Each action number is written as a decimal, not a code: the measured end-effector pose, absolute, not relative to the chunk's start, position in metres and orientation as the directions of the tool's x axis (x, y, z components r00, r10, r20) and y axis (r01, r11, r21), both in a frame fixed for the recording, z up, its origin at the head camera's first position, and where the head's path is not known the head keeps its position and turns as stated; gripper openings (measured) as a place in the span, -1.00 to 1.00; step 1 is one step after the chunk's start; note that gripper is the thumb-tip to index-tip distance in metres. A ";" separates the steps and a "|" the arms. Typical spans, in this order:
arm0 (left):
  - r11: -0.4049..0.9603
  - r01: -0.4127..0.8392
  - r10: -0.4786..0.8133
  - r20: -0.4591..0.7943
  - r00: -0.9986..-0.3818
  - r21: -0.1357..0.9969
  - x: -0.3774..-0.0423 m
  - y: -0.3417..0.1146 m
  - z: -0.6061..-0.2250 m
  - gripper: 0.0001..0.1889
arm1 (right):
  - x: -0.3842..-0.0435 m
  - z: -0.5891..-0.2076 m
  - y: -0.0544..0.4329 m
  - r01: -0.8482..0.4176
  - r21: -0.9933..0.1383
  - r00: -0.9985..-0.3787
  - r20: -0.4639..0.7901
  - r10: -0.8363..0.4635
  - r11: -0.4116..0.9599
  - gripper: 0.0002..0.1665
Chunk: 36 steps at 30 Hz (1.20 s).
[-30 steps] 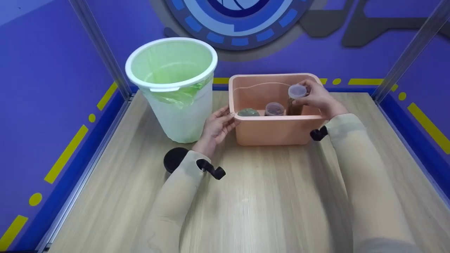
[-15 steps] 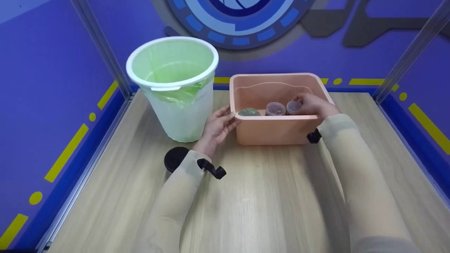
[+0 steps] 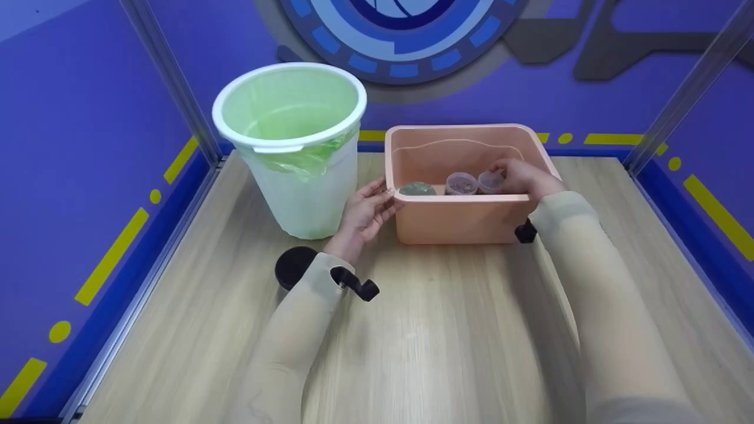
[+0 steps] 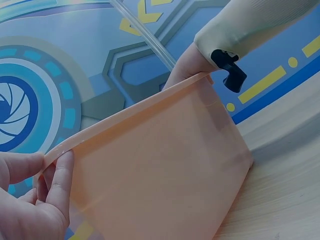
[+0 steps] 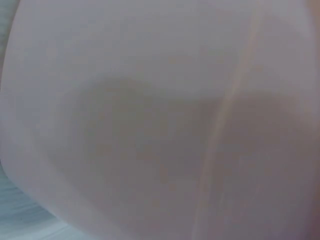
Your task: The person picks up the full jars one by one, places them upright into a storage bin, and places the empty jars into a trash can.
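A peach plastic storage bin (image 3: 453, 221) stands on the wooden table. My left hand (image 3: 366, 213) pinches its near left corner, with the thumb over the rim and fingers beneath it in the left wrist view. Inside, along the near wall, are a greenish round top (image 3: 417, 188), a clear jar (image 3: 461, 184) with dark contents, and another clear-topped jar (image 3: 490, 182). My right hand (image 3: 518, 175) reaches over the rim and grips that rightmost jar at its top. The near wall hides the jars' lower parts. Only a blurred pale surface fills the right wrist view.
A white trash bin (image 3: 306, 194) with a green liner stands left of the storage bin. A black round lid (image 3: 294, 266) sits beside my left forearm, partly covered by the sleeve. Blue panels (image 3: 618, 106) enclose the table.
My right hand has lowered the jar from rim height down into the storage bin, then shifted it slightly left beside the middle jar. My left hand stays at the corner.
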State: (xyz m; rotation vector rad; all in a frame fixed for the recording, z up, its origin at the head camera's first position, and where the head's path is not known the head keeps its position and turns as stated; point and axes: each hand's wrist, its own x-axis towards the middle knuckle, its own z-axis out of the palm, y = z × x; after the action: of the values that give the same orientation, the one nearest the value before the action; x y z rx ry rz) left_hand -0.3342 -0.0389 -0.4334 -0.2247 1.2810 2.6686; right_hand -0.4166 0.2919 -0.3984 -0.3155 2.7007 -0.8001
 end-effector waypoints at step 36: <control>-0.472 -0.340 0.196 -0.280 -0.940 0.813 -0.310 -0.077 -0.407 -0.55 | -0.415 -0.376 0.287 -0.132 -0.738 -0.950 -0.095 -0.297 0.661 -0.04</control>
State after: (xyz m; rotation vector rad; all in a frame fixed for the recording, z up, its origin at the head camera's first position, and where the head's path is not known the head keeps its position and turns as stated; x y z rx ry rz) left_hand -0.3102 -0.0765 -0.4074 -0.2115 1.3997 2.4465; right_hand -0.4146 0.2867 -0.3758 -0.3495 2.6699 -1.1620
